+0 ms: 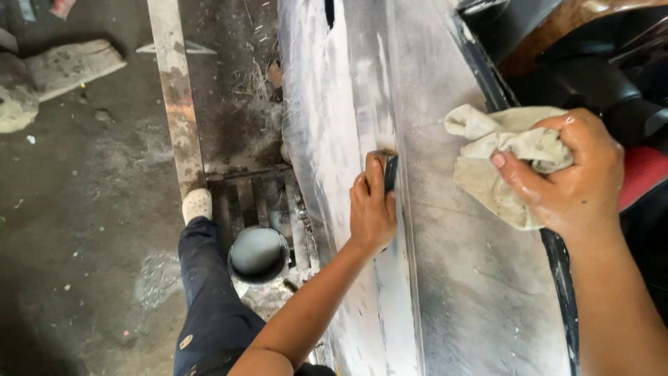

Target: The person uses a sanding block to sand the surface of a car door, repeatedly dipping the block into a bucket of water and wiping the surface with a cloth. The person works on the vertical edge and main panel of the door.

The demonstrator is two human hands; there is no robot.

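Head view: the left hand [371, 209] presses a small dark sanding block [390, 171] against a large grey panel [445, 264]. The fingers are clenched around the block, which sits on a raised crease of the panel, near the middle of the frame. The block's long axis runs roughly up and down the frame, in line with the crease. Only its upper end and right edge show; the rest is hidden under the hand, so its full shape cannot be made out.

The right hand [574, 177] grips a bunched beige rag [497, 163], fingers closed on it. The rag rests on the panel near its right edge, well apart from the block. Loose folds hang out to the left of and below the fist.

The panel's long axis runs from the top of the frame to the bottom, and both ends are cut off. Its surface is dull, streaked white and grey, with a dark slot [329, 12] at the top. A black strip [560, 278] borders its right side.

Left of the panel, on the floor [83, 230], stands a round tin [258, 253] holding grey liquid, partly over a drain grate [261, 198]. The person's leg in dark trousers [209, 299] and a white shoe [197, 205] lie beside it. A rusty metal bar [175, 90] lies along the floor. Dark shapes and a red patch [643, 170] at the right are too cropped to identify.
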